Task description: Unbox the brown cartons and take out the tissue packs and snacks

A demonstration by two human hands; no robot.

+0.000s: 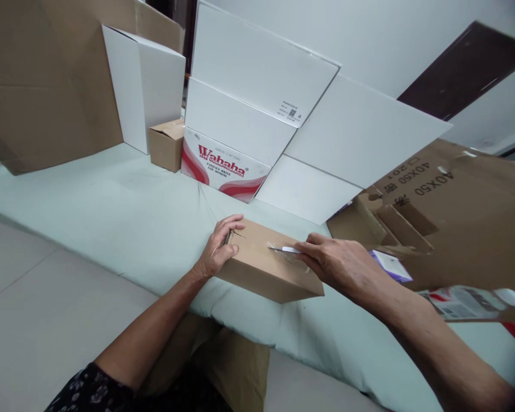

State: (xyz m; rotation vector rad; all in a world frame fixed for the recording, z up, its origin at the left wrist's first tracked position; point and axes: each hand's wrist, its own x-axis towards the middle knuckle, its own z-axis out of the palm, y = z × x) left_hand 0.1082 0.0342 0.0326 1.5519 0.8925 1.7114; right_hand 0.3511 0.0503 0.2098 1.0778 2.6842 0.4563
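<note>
A brown cardboard box [257,252] lies on the pale green cloth in front of me, with a short dark tear near its left end and clear tape on its top. My left hand [218,247] grips the box's left end, thumb on top and fingers over the far edge. Pinched in my right hand [326,257] is a slim box cutter [289,249] with a white part near its blade. The blade tip points left and meets the taped top, or hovers just above it. Most of the handle is hidden by my fingers.
White boxes and a Wahaha box [223,166] stand behind, beside a small brown box [166,146] and a tall white box [154,86]. Large cardboard [47,86] rises at left. At right are an open carton [476,223], a purple-white pack [392,266] and a clear bottle [467,300].
</note>
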